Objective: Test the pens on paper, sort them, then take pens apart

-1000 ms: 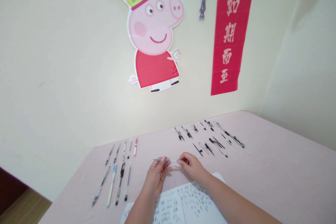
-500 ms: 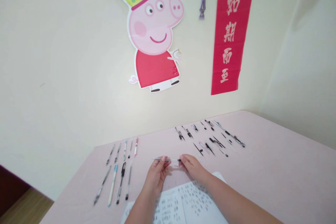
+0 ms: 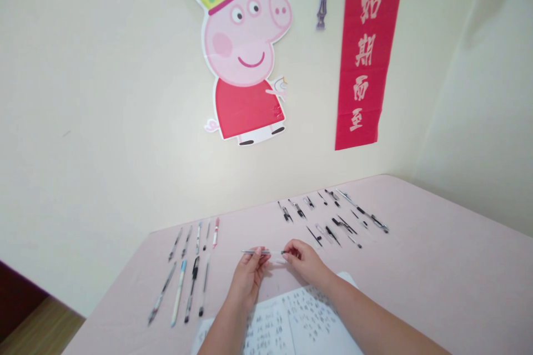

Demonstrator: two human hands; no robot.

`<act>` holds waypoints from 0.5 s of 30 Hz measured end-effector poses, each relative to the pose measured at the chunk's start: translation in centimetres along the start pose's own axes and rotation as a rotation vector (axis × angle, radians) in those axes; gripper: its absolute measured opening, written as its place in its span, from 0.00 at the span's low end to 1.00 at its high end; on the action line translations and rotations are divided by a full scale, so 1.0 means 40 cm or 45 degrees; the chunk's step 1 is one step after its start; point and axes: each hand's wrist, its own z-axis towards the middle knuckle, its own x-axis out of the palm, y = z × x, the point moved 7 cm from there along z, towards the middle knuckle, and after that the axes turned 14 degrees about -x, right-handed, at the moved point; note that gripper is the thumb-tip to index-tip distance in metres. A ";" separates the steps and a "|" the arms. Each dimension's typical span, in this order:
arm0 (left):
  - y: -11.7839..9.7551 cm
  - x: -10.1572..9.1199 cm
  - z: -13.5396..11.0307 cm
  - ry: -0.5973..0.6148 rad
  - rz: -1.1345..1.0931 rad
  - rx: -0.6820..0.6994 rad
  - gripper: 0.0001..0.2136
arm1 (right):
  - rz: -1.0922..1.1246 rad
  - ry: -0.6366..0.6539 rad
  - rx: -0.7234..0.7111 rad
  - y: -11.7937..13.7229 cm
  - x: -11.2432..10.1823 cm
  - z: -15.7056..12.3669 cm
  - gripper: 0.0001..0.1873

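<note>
A slim pen (image 3: 275, 252) with a clear barrel lies level between my two hands, above the pink tabletop. My left hand (image 3: 252, 272) is closed round its left part, and a grey end sticks out past the fingers. At the dark right end, my right hand (image 3: 305, 259) pinches with thumb and fingers. Whether that dark end is a cap or a plug is too small to tell. Below the hands lies an open notebook (image 3: 270, 330) with handwriting, partly covered by my forearms.
Several pens (image 3: 179, 294) lie in two rows on the left. On the right are several pen parts (image 3: 333, 227), such as caps, refills and barrels. The pink table (image 3: 437, 266) meets a wall with a pig cutout (image 3: 250, 105) and a red banner (image 3: 362, 66).
My right hand's fingers have shifted slightly up and left and curl more at the pen's dark end. My left hand and the laid-out pens stay almost the same.
</note>
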 end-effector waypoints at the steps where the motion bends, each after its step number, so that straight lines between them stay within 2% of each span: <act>1: 0.001 -0.001 0.001 -0.006 -0.003 -0.004 0.02 | 0.004 -0.001 0.008 -0.003 0.001 0.000 0.03; 6: 0.002 -0.003 0.004 -0.009 -0.017 -0.014 0.02 | -0.017 0.009 -0.018 -0.003 -0.002 0.000 0.05; 11: 0.006 -0.006 0.008 -0.013 -0.006 -0.024 0.01 | -0.163 0.078 -0.130 0.015 -0.002 0.001 0.18; 15: 0.005 -0.004 0.008 0.003 0.017 -0.006 0.01 | -0.197 0.132 -0.121 0.020 0.005 0.000 0.16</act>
